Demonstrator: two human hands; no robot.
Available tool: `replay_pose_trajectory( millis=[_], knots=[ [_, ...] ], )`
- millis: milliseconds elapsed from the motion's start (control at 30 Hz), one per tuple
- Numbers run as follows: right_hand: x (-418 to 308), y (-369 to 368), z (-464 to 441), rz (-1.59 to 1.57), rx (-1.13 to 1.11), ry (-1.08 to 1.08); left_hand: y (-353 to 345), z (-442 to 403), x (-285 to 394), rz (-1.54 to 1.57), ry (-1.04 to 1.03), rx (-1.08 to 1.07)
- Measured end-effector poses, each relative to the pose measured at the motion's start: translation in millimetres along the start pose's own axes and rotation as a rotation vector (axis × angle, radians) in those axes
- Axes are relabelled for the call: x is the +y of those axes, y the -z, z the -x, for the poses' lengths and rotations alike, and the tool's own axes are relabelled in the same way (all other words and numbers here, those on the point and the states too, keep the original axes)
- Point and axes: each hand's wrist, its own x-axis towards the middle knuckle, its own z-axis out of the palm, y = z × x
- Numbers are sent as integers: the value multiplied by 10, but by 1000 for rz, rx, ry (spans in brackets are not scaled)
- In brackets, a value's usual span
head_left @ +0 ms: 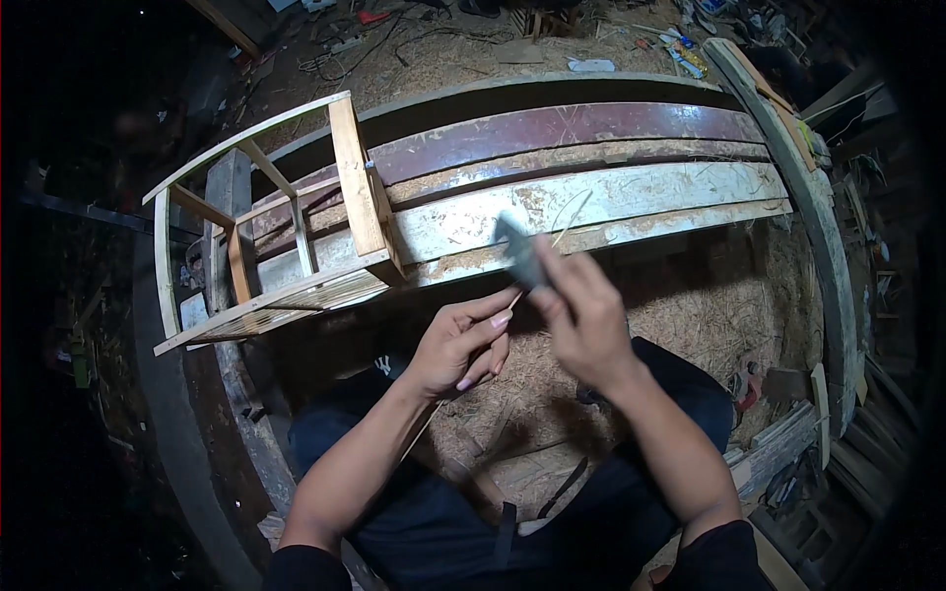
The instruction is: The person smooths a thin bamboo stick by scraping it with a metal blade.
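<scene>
Left hand (461, 345) pinches thin strip (515, 299) as right hand (588, 310) grips tool (522, 254)

We look down on a person seated amid wood shavings (690, 315), dark trousers (443, 517) spread to either side, forearms bare below short dark sleeves (722, 559). The thin strip runs slantwise between the hands, in front of the bench (463, 222); its lower end trails below the left hand and its far end shows beyond the tool, against the bench's white plank. We find the left thumb and forefinger pressed together on the strip, the remaining fingers curled in toward the palm. The right fingers close around the tool, a dark piece blurred enough that we cannot name its kind, nor tell whether it touches the strip.

Behind the hands, the bench stretches from side to side, its pale plank in front and a dark red plank (562, 128) behind, shavings strewn along the gap between them. At the bench's left end we see a light wooden frame (357, 182) with crosspieces and a row of thin slats along its near side. A grey beam (813, 222) slants down past the bench's right end. On the littered ground beyond, we pick out a yellow packet (687, 57) and a small white object (591, 65).
</scene>
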Motion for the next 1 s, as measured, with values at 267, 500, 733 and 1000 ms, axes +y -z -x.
replay_pose_trajectory(
  millis=[267,500,733,1000],
  knots=[
    [-112,0,52,18,-100,34,20,12,-5,-8,-43,13],
    [-166,-80,114,19,-106,112,57,56,-43,-26,-23,43],
    [-183,-104,126,-50,-121,104,57,59,6,-7,5,24],
    [66,33,-49,-218,-19,-83,28,-30,-47,-108,36,-24]
  ],
)
